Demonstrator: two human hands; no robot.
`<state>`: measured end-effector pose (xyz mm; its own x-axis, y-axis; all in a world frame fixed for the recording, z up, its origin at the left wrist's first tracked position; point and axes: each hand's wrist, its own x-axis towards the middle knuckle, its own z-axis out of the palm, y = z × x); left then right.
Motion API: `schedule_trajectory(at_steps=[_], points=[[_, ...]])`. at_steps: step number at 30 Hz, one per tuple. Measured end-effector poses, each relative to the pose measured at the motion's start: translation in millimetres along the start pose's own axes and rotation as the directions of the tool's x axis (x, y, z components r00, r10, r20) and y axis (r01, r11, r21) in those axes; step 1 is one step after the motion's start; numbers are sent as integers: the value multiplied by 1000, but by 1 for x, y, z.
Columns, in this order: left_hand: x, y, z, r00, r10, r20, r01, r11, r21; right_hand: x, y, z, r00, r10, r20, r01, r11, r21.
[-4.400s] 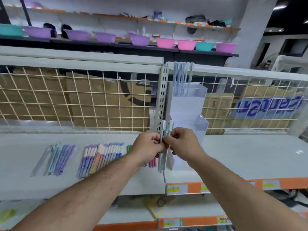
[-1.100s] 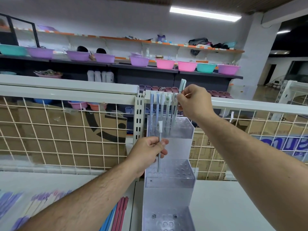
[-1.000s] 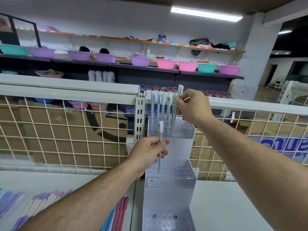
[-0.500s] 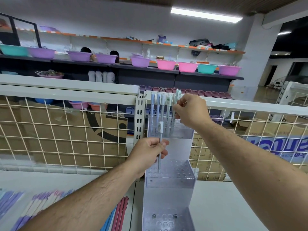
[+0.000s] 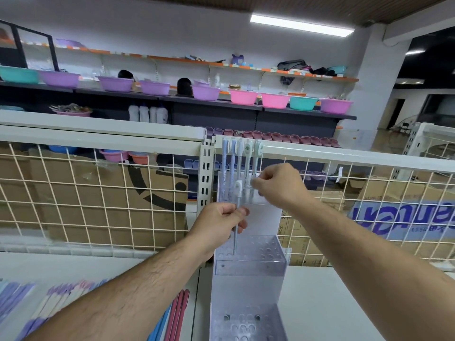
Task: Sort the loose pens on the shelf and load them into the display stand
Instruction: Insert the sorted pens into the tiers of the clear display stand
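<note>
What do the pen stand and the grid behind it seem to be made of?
The display stand looks like clear glossy plastic, perhaps acrylic: the pens standing in it show through its walls. The grid looks like metal wire with a cream painted coat: thin straight rods crossing in squares, cardboard boxes visible behind.

A white wall (image 5: pixel 172 30) carries 2 long shelves: an orange-edged upper shelf (image 5: pixel 172 57) and a dark lower shelf (image 5: pixel 307 116) lined with purple, pink and teal basins (image 5: pixel 242 96). 1 rectangular light panel (image 5: pixel 300 25) glows in the brown slatted ceiling (image 5: pixel 320 6), and a white pillar (image 5: pixel 376 82) stands at the right beside a dim hall (image 5: pixel 430 70). Nearer, a white wire-grid panel (image 5: pixel 73 193) fronts brown cardboard boxes (image 5: pixel 157 193).
</note>
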<state>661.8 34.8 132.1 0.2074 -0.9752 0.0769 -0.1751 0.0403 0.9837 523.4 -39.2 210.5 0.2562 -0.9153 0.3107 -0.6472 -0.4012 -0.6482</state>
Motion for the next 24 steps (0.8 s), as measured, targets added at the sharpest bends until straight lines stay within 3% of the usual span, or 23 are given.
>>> schedule_trajectory(at_steps=[4,7,10,16,20,24], points=[[-1,2,2,1000,29,3,-29,1000,4,-24,4,6,978,-43,203,13,989,148],[-1,2,1,996,85,-2,-85,994,74,-29,3,12,973,-85,215,50,985,165],[-1,-2,-7,990,139,28,-141,951,275,-29,-4,10,980,-95,177,60,980,192],[-8,-14,-33,981,158,116,-195,735,649,-18,-40,-9,995,-85,-53,96,961,258],[-12,-28,-41,975,84,206,-212,629,748,-6,-61,-15,978,-93,-189,147,943,299],[-13,-42,-42,970,131,206,-239,680,693,1,-72,-7,961,-98,-257,167,951,262]])
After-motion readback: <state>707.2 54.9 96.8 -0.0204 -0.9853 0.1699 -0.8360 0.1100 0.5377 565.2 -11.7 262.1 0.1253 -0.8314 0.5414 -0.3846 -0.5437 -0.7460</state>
